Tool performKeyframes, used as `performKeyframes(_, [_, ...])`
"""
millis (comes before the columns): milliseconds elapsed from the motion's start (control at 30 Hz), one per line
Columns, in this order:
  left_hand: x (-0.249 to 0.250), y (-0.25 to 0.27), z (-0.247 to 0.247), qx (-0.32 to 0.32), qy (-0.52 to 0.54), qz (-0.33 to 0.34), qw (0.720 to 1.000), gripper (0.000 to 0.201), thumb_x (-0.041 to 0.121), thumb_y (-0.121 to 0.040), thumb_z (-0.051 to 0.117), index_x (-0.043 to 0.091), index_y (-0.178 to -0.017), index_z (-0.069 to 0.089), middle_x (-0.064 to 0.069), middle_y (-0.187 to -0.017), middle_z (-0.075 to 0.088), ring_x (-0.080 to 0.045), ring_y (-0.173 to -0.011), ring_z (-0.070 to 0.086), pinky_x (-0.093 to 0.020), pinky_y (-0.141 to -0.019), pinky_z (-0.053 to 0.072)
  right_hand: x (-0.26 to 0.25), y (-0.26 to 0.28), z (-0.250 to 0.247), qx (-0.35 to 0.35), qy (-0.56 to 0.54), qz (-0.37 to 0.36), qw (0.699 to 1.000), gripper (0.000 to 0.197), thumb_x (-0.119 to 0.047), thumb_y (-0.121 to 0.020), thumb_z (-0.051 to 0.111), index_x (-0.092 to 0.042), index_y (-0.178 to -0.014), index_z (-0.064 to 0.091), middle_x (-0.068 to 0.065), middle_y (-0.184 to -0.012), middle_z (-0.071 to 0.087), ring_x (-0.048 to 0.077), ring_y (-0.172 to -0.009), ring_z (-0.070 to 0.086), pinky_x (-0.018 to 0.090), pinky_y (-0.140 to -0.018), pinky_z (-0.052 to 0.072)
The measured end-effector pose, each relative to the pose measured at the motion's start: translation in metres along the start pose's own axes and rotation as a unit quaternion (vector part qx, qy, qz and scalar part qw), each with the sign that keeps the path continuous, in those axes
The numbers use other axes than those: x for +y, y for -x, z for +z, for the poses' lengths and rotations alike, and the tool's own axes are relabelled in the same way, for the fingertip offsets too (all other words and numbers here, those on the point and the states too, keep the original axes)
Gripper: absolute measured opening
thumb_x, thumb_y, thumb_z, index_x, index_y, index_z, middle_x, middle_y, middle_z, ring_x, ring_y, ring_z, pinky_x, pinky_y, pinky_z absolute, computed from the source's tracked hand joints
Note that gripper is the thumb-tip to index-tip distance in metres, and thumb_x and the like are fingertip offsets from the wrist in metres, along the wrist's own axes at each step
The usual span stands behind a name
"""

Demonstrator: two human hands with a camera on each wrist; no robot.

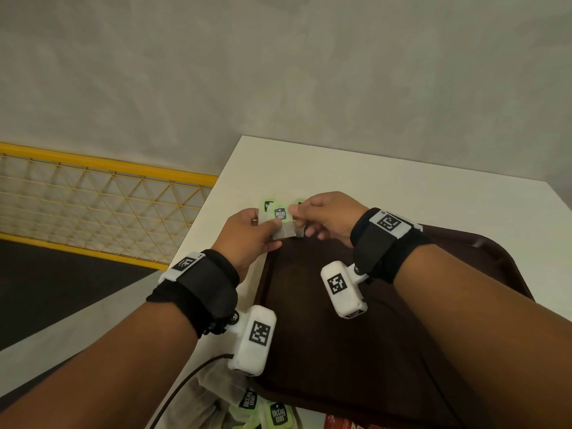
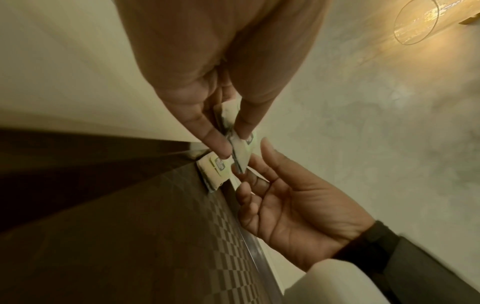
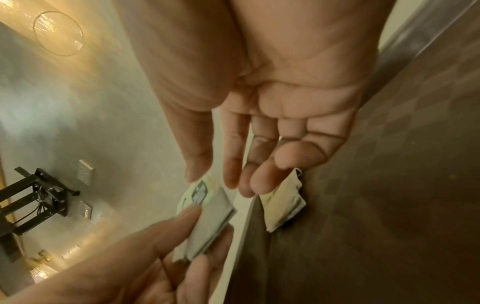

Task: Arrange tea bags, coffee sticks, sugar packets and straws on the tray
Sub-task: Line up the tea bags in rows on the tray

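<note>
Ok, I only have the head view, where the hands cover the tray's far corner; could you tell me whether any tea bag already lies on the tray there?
Observer: Yes. The right wrist view shows a tea bag lying on the tray just inside its corner, by the fingertips of the right hand.
Operator: Thank you. Does the left hand hold just one bag?
Observer: No. In that same view the left hand pinches a stack of several bags between thumb and fingers, its layered edges showing.
</note>
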State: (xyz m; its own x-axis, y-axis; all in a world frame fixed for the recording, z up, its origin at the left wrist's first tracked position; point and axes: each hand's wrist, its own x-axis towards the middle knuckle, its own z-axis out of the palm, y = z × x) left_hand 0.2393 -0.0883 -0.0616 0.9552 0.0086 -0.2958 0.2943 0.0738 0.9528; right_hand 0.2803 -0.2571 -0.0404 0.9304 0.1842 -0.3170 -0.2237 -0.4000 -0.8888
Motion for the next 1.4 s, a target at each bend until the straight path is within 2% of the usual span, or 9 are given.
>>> performKeyframes(167, [-0.002, 0.001, 0.001, -0.004, -0.001, 0.008, 1.000, 0.014, 0.012, -0.095, 0.062, 0.011, -0.109, 0.063, -0.012, -0.113, 0.070, -0.019, -0.096, 0.068, -0.026, -0.076, 0.059, 0.009, 0.001, 0.003, 0.003, -0.045, 0.012, 0.999, 0.006, -0.012, -0.083, 0.074, -0.012, -0.087, 0.068, 0.003, -0.069, 0.068, 0.009, -0.057, 0.061, 0.022, -0.055, 0.044])
performKeyframes(400, [0.006, 0.002, -0.012, 0.069, 0.086, -0.051, 0.993, 0.025, 0.006, -0.099, 0.042, 0.003, -0.120, 0.054, -0.019, -0.111, 0.068, -0.029, -0.101, 0.069, -0.028, -0.072, 0.060, 0.014, -0.001, 0.008, 0.083, 0.010, 0.059, 0.995, 0.014, -0.016, -0.085, 0.073, -0.009, -0.097, 0.069, 0.008, -0.083, 0.070, 0.009, -0.056, 0.058, 0.020, -0.049, 0.042])
performKeyframes(500, [0.007, 0.007, -0.013, 0.067, 0.086, -0.056, 0.992, 0.018, 0.004, -0.099, 0.041, 0.007, -0.104, 0.058, -0.017, -0.107, 0.067, -0.030, -0.098, 0.067, -0.032, -0.075, 0.059, 0.009, -0.002, 0.011, 0.087, 0.069, 0.072, 0.991, 0.009, -0.020, -0.085, 0.073, -0.015, -0.084, 0.066, 0.007, -0.088, 0.072, 0.011, -0.059, 0.059, 0.018, -0.047, 0.040])
performKeyframes(600, [0.006, 0.013, -0.011, 0.048, 0.058, -0.056, 0.996, 0.019, 0.005, -0.097, 0.041, 0.012, -0.093, 0.058, -0.013, -0.100, 0.066, -0.027, -0.095, 0.065, -0.035, -0.080, 0.056, 0.005, -0.005, 0.014, 0.088, 0.115, 0.091, 0.985, 0.012, -0.024, -0.086, 0.072, -0.015, -0.084, 0.066, 0.008, -0.095, 0.074, 0.013, -0.064, 0.060, 0.021, -0.053, 0.041])
performKeyframes(733, [0.001, 0.014, -0.012, 0.053, 0.005, -0.050, 0.997, 0.019, 0.009, -0.098, 0.045, 0.006, -0.105, 0.062, -0.010, -0.107, 0.066, -0.018, -0.092, 0.063, -0.025, -0.066, 0.053, 0.005, -0.007, 0.014, 0.086, 0.137, 0.099, 0.982, 0.016, -0.026, -0.086, 0.072, -0.011, -0.085, 0.066, 0.009, -0.089, 0.073, 0.013, -0.058, 0.057, 0.023, -0.053, 0.043])
performKeyframes(900, [-0.002, 0.012, -0.013, 0.056, -0.109, 0.000, 0.992, 0.026, 0.018, -0.102, 0.043, 0.005, -0.108, 0.065, -0.015, -0.110, 0.062, -0.016, -0.087, 0.050, -0.026, -0.067, 0.040, 0.012, -0.002, 0.012, 0.130, 0.074, -0.001, 0.989, 0.032, -0.039, -0.084, 0.071, -0.008, -0.089, 0.067, 0.002, -0.074, 0.065, 0.010, -0.055, 0.053, 0.025, -0.054, 0.044])
performKeyframes(1067, [-0.003, 0.012, -0.008, 0.030, -0.136, 0.018, 0.990, 0.022, 0.020, -0.100, 0.050, 0.009, -0.103, 0.069, -0.020, -0.113, 0.067, -0.018, -0.091, 0.056, -0.026, -0.066, 0.041, 0.006, 0.006, 0.022, 0.022, 0.054, -0.040, 0.998, 0.020, -0.037, -0.083, 0.072, -0.018, -0.089, 0.072, 0.001, -0.086, 0.071, 0.009, -0.069, 0.059, 0.024, -0.059, 0.046])
performKeyframes(1267, [-0.003, 0.011, -0.004, 0.061, -0.156, 0.043, 0.985, 0.011, 0.020, -0.097, 0.058, 0.016, -0.104, 0.066, 0.004, -0.091, 0.062, -0.009, -0.080, 0.055, -0.022, -0.063, 0.041, 0.009, 0.009, 0.016, 0.037, 0.067, 0.002, 0.997, 0.013, -0.028, -0.082, 0.076, -0.017, -0.083, 0.070, 0.001, -0.075, 0.071, 0.009, -0.060, 0.057, 0.022, -0.051, 0.041])
performKeyframes(1400, [-0.007, 0.013, -0.009, 0.046, -0.215, 0.039, 0.975, 0.020, 0.019, -0.096, 0.060, 0.013, -0.114, 0.063, -0.001, -0.099, 0.063, -0.008, -0.079, 0.054, -0.020, -0.060, 0.041, 0.014, 0.013, 0.010, 0.045, 0.100, 0.055, 0.992, 0.019, -0.025, -0.082, 0.076, -0.010, -0.092, 0.070, 0.005, -0.085, 0.074, 0.009, -0.058, 0.055, 0.021, -0.049, 0.041])
